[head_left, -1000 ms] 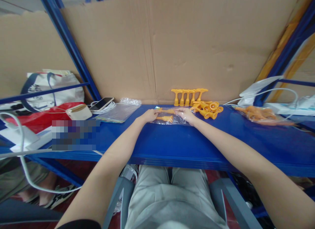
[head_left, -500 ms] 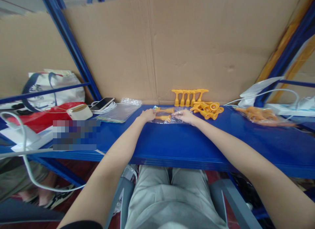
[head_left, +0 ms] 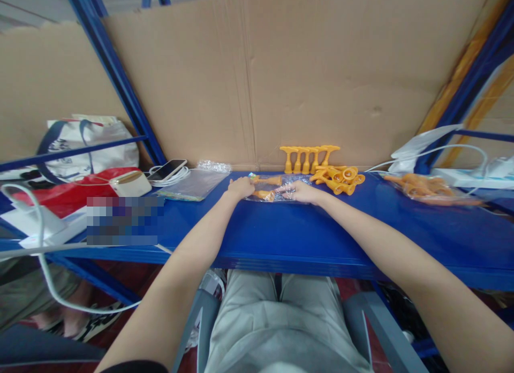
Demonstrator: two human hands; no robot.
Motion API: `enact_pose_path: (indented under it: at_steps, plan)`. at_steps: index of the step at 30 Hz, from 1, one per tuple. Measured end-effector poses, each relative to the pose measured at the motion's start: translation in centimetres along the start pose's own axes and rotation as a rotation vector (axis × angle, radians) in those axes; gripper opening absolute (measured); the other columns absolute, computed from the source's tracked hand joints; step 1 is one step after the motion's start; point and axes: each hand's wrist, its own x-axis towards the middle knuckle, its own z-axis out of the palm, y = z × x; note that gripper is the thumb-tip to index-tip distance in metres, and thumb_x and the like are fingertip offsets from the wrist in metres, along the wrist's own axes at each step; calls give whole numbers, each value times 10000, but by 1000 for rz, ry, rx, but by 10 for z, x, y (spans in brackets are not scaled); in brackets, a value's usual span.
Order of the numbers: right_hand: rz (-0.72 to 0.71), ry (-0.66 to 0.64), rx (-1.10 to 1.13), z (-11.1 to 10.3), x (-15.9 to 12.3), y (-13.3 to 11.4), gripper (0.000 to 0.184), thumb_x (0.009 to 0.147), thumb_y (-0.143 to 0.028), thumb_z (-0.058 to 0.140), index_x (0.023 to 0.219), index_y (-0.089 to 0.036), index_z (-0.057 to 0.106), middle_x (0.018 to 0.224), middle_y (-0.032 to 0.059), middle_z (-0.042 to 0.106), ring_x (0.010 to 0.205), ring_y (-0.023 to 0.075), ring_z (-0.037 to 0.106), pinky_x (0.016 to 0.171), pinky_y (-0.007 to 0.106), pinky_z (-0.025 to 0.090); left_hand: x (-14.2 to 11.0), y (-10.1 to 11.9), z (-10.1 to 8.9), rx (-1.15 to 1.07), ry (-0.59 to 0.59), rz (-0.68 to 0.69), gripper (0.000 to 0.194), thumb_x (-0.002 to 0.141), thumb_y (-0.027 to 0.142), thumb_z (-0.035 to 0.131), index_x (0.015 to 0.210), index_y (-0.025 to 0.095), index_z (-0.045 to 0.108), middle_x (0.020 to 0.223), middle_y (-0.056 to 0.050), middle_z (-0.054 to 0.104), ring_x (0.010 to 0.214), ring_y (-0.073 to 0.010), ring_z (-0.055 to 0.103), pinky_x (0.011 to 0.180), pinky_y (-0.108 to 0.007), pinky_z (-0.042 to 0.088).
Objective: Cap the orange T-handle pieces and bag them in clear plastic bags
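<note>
A clear plastic bag (head_left: pixel 295 179) lies flat on the blue table, with orange flared plastic pieces (head_left: pixel 270 180) inside its left part. My left hand (head_left: pixel 242 187) is closed on the bag's left end, beside a small colourful label. At the right part of the bag is my right hand (head_left: pixel 299 192), its fingers stretched leftward over the film near the lower orange piece. Just right of that hand, several more orange pieces (head_left: pixel 339 177) lie in a loose pile. Behind them stands a row of upright orange pieces (head_left: pixel 307 158) against the cardboard.
A filled clear bag of orange pieces (head_left: pixel 429 188) lies at the right. Flat empty plastic bags (head_left: pixel 196 183), a phone (head_left: pixel 169 169) on a coiled white cable and a red bag (head_left: pixel 80 191) are at the left. A cardboard wall (head_left: pixel 321 68) closes off the back.
My right hand's fingers have reached a little further left over the bag, and the lower orange piece has shifted slightly left. My left hand stays at the bag's left end.
</note>
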Motion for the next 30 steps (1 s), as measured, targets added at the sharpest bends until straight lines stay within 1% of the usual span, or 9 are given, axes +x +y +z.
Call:
enact_pose_path:
  at_steps: [4,8,10,14,17,22,24,27,30]
  plan:
    - [135,183,-262,-15,-1,-4,366,864,-46,477,1060,-146,770,1101,75,752,1039,187,694,954,278,504,1,-4,1,13,16,-27,487,890,222,391,1312,216,634,1347,-123,624,1288,-310,544,1122,-511,355]
    - [408,350,-686,-40,-14,-2,345,896,-128,472,1113,-112,741,1135,186,721,1129,286,659,948,361,504,5,-12,4,5,12,-51,506,902,216,372,1357,223,594,1361,-119,614,1295,-301,541,1130,-501,346]
    - [526,342,-792,-49,-20,2,355,894,-180,506,1170,-79,707,1152,232,701,1145,316,647,927,388,513,7,-14,5,-5,8,-68,503,915,224,360,1363,213,587,1370,-124,607,1302,-296,535,1138,-487,339]
    - [622,214,-843,-54,-25,9,373,901,-247,521,1202,-100,685,1196,215,689,1159,304,638,928,396,510,9,-17,6,-7,6,-109,496,924,237,358,1360,184,586,1362,-149,607,1286,-300,550,1128,-477,356]
    - [616,202,-802,-55,-23,9,375,920,-261,483,1191,-103,689,1203,209,688,1157,307,636,923,395,505,9,-16,5,-2,5,-110,499,916,221,367,1366,193,580,1357,-145,612,1280,-298,556,1122,-477,365]
    - [534,193,-697,-55,-19,8,355,928,-195,437,1111,-122,732,1095,181,730,1065,266,678,871,320,514,9,-16,5,16,10,-111,491,919,240,377,1364,196,580,1366,-144,605,1275,-301,560,1116,-466,377]
    - [462,177,-743,-53,-20,12,373,893,-154,485,1192,-159,709,1188,159,703,1129,272,647,933,350,494,8,-16,4,19,2,-115,490,927,252,371,1369,198,574,1388,-144,587,1283,-299,552,1120,-464,370]
    - [326,107,-806,-50,-21,22,505,843,-98,526,1312,-241,647,1386,129,587,1296,301,523,1036,450,430,7,-16,2,25,-8,-123,483,936,262,362,1363,192,575,1405,-149,571,1288,-296,548,1117,-457,372]
    - [225,26,-779,-48,-20,30,554,833,-100,546,1350,-287,615,1493,119,481,1364,324,440,1071,520,381,5,-14,-1,27,-16,-130,460,937,269,384,1336,180,593,1395,-160,577,1288,-292,549,1114,-444,373]
